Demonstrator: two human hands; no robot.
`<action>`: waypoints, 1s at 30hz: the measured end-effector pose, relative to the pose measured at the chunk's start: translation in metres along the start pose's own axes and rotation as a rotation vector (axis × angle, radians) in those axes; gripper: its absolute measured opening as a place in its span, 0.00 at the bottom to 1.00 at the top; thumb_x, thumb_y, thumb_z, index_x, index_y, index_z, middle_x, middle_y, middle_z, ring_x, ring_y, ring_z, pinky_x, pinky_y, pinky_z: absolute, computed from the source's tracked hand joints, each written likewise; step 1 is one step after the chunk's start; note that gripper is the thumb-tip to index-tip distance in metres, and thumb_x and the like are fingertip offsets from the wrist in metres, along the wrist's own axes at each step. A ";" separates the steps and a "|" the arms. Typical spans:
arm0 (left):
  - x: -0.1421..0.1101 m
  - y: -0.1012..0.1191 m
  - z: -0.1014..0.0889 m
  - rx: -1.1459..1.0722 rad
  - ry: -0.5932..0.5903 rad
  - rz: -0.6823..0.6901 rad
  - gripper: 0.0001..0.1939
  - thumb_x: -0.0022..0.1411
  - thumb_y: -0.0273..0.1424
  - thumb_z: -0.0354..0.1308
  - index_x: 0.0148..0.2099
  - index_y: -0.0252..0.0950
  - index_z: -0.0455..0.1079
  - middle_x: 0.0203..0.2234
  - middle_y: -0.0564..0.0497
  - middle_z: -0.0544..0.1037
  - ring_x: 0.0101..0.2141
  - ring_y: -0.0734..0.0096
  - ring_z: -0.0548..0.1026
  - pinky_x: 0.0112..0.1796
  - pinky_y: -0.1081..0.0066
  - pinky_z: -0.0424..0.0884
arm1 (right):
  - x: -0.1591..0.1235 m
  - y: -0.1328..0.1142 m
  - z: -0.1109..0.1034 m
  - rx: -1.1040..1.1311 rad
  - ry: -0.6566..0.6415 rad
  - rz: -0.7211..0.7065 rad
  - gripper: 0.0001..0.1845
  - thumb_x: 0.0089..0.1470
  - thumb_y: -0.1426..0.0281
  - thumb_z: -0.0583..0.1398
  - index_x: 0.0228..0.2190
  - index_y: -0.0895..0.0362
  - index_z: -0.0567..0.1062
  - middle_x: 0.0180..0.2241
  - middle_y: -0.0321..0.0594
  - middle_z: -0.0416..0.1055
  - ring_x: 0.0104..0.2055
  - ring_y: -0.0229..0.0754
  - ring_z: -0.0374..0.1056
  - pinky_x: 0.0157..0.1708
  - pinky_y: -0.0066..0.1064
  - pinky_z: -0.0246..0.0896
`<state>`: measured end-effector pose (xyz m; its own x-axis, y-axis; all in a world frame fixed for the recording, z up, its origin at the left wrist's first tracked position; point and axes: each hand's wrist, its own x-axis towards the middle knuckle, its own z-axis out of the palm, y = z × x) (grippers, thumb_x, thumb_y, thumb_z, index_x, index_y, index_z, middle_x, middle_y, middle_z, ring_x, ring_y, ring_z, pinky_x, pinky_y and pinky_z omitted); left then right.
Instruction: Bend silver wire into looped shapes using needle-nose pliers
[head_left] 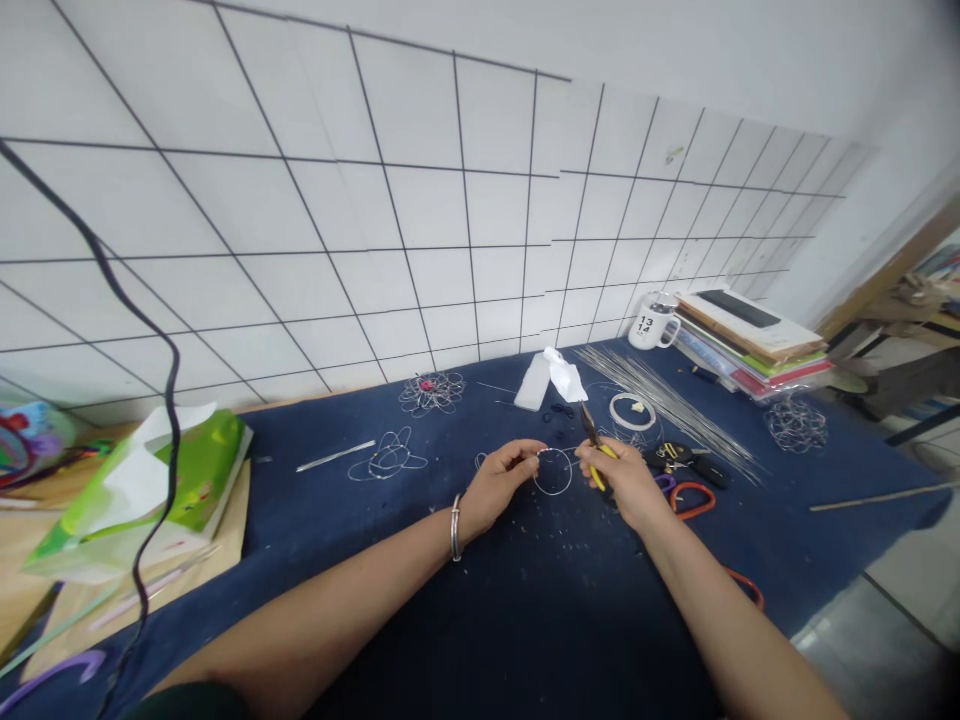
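Over blue cloth (315,500), the left hand (496,484) pinches 1 wire ring (554,494), the right hand (628,482) clasping pliers (593,437).

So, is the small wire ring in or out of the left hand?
In: the left hand pinches one edge of the small wire ring.

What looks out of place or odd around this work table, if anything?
Two mild oddities: pale specks lie scattered on the blue cloth near the left hand, like unswept debris, and a smudge marks the otherwise mostly white, lined wall. Nothing looks clearly broken.
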<state>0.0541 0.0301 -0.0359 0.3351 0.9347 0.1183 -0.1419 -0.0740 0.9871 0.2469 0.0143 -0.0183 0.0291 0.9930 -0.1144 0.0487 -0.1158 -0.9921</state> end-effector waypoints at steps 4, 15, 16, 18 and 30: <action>0.000 -0.002 0.001 -0.078 0.053 -0.007 0.08 0.56 0.33 0.53 0.37 0.34 0.66 0.25 0.52 0.71 0.28 0.74 0.69 0.34 0.73 0.64 | 0.000 0.002 0.001 -0.026 -0.040 0.021 0.16 0.43 0.58 0.59 0.30 0.58 0.71 0.23 0.37 0.66 0.24 0.35 0.61 0.23 0.26 0.55; 0.001 -0.003 0.000 0.047 0.122 0.040 0.07 0.56 0.33 0.53 0.33 0.34 0.65 0.19 0.56 0.67 0.22 0.79 0.64 0.28 0.77 0.60 | -0.002 0.001 0.002 -0.401 0.014 -0.190 0.15 0.48 0.58 0.54 0.28 0.57 0.72 0.21 0.33 0.64 0.24 0.35 0.58 0.23 0.25 0.51; 0.001 -0.003 0.000 0.051 0.115 0.034 0.07 0.56 0.33 0.54 0.33 0.34 0.65 0.19 0.56 0.66 0.22 0.79 0.63 0.28 0.77 0.60 | -0.002 0.000 0.002 -0.409 0.013 -0.198 0.15 0.48 0.58 0.55 0.28 0.57 0.72 0.21 0.33 0.63 0.23 0.35 0.57 0.23 0.25 0.51; 0.001 -0.005 -0.001 0.068 0.103 0.018 0.08 0.55 0.34 0.54 0.33 0.33 0.65 0.19 0.56 0.66 0.21 0.79 0.63 0.27 0.77 0.59 | -0.002 0.000 0.003 -0.416 0.006 -0.203 0.14 0.48 0.59 0.55 0.28 0.57 0.72 0.21 0.33 0.63 0.24 0.34 0.57 0.24 0.25 0.51; 0.001 -0.008 -0.001 0.112 -0.014 -0.029 0.11 0.55 0.36 0.55 0.34 0.32 0.65 0.15 0.58 0.63 0.18 0.81 0.60 0.23 0.78 0.57 | 0.000 0.006 0.005 -0.193 -0.149 -0.064 0.12 0.44 0.64 0.58 0.32 0.57 0.72 0.24 0.34 0.64 0.26 0.34 0.59 0.26 0.26 0.56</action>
<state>0.0547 0.0315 -0.0440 0.3504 0.9323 0.0898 -0.0274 -0.0856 0.9960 0.2422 0.0132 -0.0245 -0.1266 0.9893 -0.0725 0.2361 -0.0409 -0.9709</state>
